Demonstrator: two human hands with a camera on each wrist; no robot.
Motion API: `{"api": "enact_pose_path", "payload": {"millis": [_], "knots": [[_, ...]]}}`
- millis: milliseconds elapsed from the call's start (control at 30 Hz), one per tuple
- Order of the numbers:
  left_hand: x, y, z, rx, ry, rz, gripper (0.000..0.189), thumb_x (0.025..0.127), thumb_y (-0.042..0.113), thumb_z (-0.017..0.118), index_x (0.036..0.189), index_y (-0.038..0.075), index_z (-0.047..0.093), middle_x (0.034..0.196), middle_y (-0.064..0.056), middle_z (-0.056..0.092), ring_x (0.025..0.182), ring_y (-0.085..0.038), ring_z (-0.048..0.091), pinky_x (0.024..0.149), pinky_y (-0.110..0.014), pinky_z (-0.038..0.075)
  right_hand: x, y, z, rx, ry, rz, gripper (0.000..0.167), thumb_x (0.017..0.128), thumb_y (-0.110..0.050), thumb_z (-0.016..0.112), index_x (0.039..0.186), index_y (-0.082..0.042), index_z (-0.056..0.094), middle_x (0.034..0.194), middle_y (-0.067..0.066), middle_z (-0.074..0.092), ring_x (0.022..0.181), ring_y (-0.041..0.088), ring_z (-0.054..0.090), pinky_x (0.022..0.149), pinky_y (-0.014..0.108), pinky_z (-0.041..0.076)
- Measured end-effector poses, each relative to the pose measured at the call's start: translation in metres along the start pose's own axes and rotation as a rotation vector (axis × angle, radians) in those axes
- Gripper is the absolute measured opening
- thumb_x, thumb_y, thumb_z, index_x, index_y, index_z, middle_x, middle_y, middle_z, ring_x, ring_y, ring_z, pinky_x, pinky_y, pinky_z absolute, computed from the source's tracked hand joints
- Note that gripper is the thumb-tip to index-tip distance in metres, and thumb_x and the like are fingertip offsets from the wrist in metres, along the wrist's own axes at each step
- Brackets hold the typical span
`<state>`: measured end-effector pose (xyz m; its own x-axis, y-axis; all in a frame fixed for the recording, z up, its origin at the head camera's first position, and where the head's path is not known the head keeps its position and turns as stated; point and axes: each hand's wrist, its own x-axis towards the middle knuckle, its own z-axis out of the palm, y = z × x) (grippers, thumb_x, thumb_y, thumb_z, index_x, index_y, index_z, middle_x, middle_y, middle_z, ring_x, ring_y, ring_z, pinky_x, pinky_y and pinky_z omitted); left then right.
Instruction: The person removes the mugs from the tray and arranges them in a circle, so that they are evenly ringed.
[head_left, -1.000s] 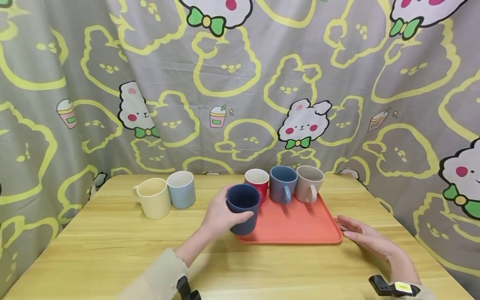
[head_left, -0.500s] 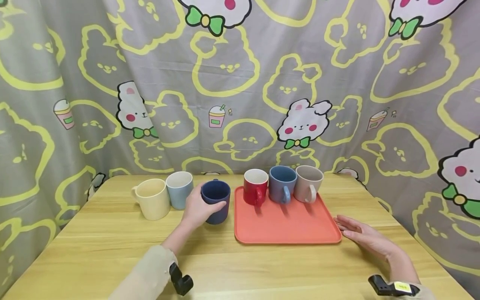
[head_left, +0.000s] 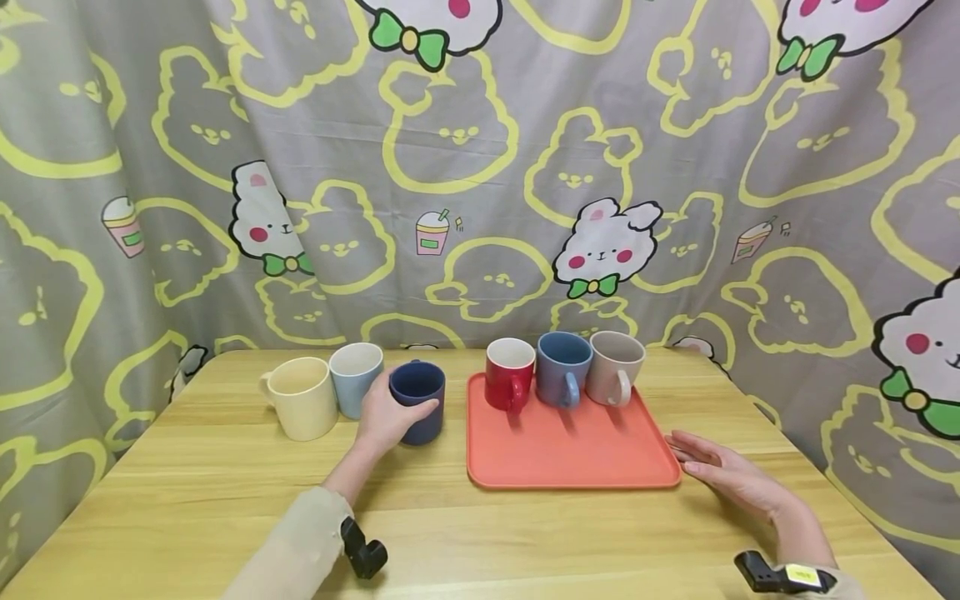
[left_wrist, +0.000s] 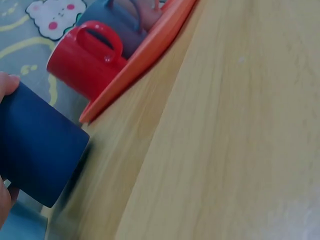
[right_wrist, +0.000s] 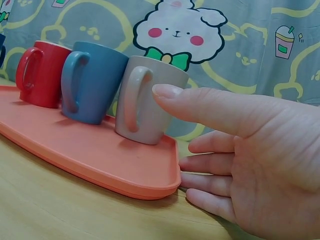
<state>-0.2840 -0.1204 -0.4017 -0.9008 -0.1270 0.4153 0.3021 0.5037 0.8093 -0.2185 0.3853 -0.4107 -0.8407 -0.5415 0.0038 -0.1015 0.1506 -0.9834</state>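
My left hand [head_left: 384, 418] grips a dark navy mug [head_left: 426, 404] around its side, thumb toward the front. The mug is upright, just right of a light blue mug [head_left: 352, 383]; in the left wrist view its base is close over the table. At the right edge of the coral tray [head_left: 570, 458], my right hand [head_left: 731, 475] lies with its fingers extended, fingertips right at the rim. Along the back of the tray stand a red mug [head_left: 504, 379], a blue mug [head_left: 558, 375] and a beige mug [head_left: 611, 375], their handles facing forward.
A pale yellow mug [head_left: 303, 408] stands at the far left beside the light blue one, its handle pointing left. Behind the wooden table [head_left: 450, 542] hangs a grey patterned curtain [head_left: 480, 167].
Held in my left hand, the navy mug has moved left from over the tray's left edge to beside the light blue mug. My right hand stays at the tray.
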Motion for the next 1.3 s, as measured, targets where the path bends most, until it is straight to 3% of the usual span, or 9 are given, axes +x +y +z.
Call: {"api": "enact_pose_path", "payload": {"millis": [133,233,333,433,600,733,1000,1300], "knots": [[0.001,-0.006,-0.002,0.007,-0.001,-0.019,0.073,0.062,0.027,0.086,0.122,0.003,0.052,0.113,-0.014,0.058,0.105,-0.029,0.054,0.092,-0.044,0.040,-0.001,0.000,0.000,-0.023,0.018,0.024,0.063,0.098,-0.006,0.039,0.137,0.019,-0.003,0.137,-0.015,0.040,0.119,-0.008,0.040,0.093,0.010,0.032],[0.002,-0.007,-0.003,-0.001,-0.009,-0.034,0.075,0.063,0.028,0.085,0.124,0.003,0.050,0.116,-0.015,0.057,0.107,-0.029,0.053,0.093,-0.044,0.039,0.000,-0.001,0.000,-0.065,0.049,0.041,0.062,0.098,-0.007,0.040,0.138,0.018,0.001,0.147,0.009,0.031,0.118,-0.009,0.040,0.092,0.010,0.031],[0.004,-0.006,-0.005,-0.015,-0.028,-0.060,0.078,0.063,0.029,0.085,0.127,0.004,0.048,0.120,-0.015,0.055,0.110,-0.030,0.051,0.095,-0.045,0.037,0.001,-0.002,0.001,-0.092,0.068,0.052,0.061,0.098,-0.008,0.040,0.139,0.018,0.003,0.147,0.027,0.018,0.117,-0.009,0.040,0.092,0.010,0.031],[0.005,-0.006,-0.007,-0.019,-0.047,-0.103,0.082,0.064,0.031,0.084,0.131,0.004,0.044,0.124,-0.015,0.052,0.114,-0.030,0.048,0.097,-0.045,0.036,0.001,-0.003,0.001,-0.078,0.069,0.051,0.061,0.098,-0.007,0.040,0.139,0.018,0.002,0.148,0.021,0.023,0.117,-0.009,0.040,0.092,0.010,0.031],[0.004,-0.005,-0.006,-0.018,-0.028,-0.146,0.083,0.066,0.030,0.084,0.131,0.000,0.041,0.126,-0.019,0.050,0.115,-0.033,0.046,0.098,-0.046,0.035,0.001,-0.003,0.001,-0.035,0.070,0.041,0.062,0.097,-0.006,0.041,0.139,0.018,0.002,0.140,-0.009,0.039,0.117,-0.008,0.042,0.092,0.010,0.032],[0.001,-0.003,-0.004,-0.001,0.021,-0.151,0.081,0.066,0.031,0.083,0.128,-0.003,0.043,0.123,-0.021,0.050,0.113,-0.033,0.047,0.096,-0.046,0.036,0.001,-0.002,0.002,-0.023,0.077,0.040,0.064,0.097,-0.007,0.043,0.139,0.018,0.002,0.137,-0.012,0.042,0.117,-0.007,0.043,0.092,0.010,0.033],[-0.004,0.001,0.000,0.049,0.107,-0.149,0.083,0.067,0.034,0.082,0.128,-0.005,0.042,0.121,-0.023,0.047,0.112,-0.035,0.045,0.095,-0.048,0.036,0.002,-0.004,0.001,-0.079,0.101,0.049,0.061,0.098,-0.008,0.042,0.139,0.017,0.005,0.147,0.026,0.021,0.117,-0.008,0.042,0.092,0.010,0.032],[-0.009,0.003,0.006,0.031,0.205,-0.153,0.079,0.065,0.033,0.083,0.124,-0.003,0.044,0.118,-0.019,0.043,0.107,-0.033,0.044,0.092,-0.046,0.038,0.001,-0.004,0.003,-0.064,0.102,0.070,0.061,0.098,-0.009,0.042,0.140,0.016,0.005,0.145,0.031,0.015,0.116,-0.008,0.042,0.091,0.010,0.032]]}}
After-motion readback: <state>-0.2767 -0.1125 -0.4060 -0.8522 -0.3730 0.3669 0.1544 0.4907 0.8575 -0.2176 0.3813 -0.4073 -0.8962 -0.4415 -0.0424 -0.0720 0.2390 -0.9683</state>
